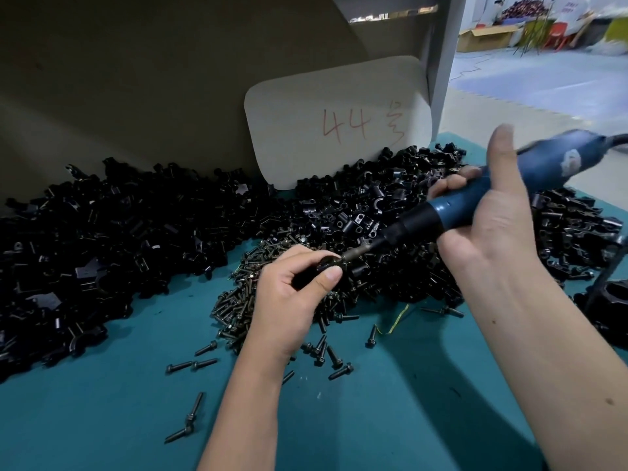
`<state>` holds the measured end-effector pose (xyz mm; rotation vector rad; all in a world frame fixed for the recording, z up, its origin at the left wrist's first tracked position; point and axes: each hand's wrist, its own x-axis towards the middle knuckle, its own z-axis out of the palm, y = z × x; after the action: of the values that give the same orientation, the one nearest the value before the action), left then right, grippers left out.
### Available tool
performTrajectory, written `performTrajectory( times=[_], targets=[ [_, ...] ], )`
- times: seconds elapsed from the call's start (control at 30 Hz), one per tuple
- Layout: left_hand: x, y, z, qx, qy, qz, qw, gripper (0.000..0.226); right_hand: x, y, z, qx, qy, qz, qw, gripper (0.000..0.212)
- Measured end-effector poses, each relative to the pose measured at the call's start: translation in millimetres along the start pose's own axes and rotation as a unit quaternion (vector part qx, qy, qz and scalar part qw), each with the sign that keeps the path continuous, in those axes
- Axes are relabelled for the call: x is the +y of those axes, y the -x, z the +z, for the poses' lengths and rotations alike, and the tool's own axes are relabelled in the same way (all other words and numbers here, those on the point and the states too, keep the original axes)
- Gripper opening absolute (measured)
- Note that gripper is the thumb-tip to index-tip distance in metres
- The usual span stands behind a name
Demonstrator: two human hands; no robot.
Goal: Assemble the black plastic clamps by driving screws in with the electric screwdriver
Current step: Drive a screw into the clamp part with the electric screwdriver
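Left hand [295, 283]: I see it pinching a black clamp [328, 265] above the screw pile [244, 300]
Right hand [489, 212]: wrapped around the blue screwdriver [475, 202], thumb raised; the bit [356, 253] meets the clamp, probably on a screw
Clamp heap [102, 239]: on the teal mat [102, 419], behind my hands

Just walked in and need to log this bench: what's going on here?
A person is assembling small black plastic clamps. The left hand pinches one black clamp piece, while the right hand grips a blue electric screwdriver with its bit pressed to that piece. Heaps of black clamp parts and a pile of dark metal screws lie on the teal table mat, beside a pale card marked 44.
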<state>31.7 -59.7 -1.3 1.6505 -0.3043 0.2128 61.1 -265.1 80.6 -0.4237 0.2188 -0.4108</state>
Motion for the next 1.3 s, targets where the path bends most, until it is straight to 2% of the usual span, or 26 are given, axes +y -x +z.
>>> performTrajectory(
  times=[0.1,0.23,0.53,1.3],
  targets=[
    [2,1,5,-0.016,-0.042,0.027,0.999,0.011,-7,-5,1,0.035,0.010,-0.024,0.999,0.040],
    [3,2,9,-0.024,-0.058,0.038,0.997,0.010,-13,-9,-3,0.040,0.025,-0.027,0.999,0.023],
    [2,1,15,-0.035,-0.010,0.024,0.999,0.016,-20,-8,-5,-0.004,-0.023,-0.013,1.000,0.028],
    [2,4,18,-0.023,-0.034,0.017,0.999,0.012,-13,-10,-14,-0.021,-0.046,-0.001,0.999,0.028]
  ],
)
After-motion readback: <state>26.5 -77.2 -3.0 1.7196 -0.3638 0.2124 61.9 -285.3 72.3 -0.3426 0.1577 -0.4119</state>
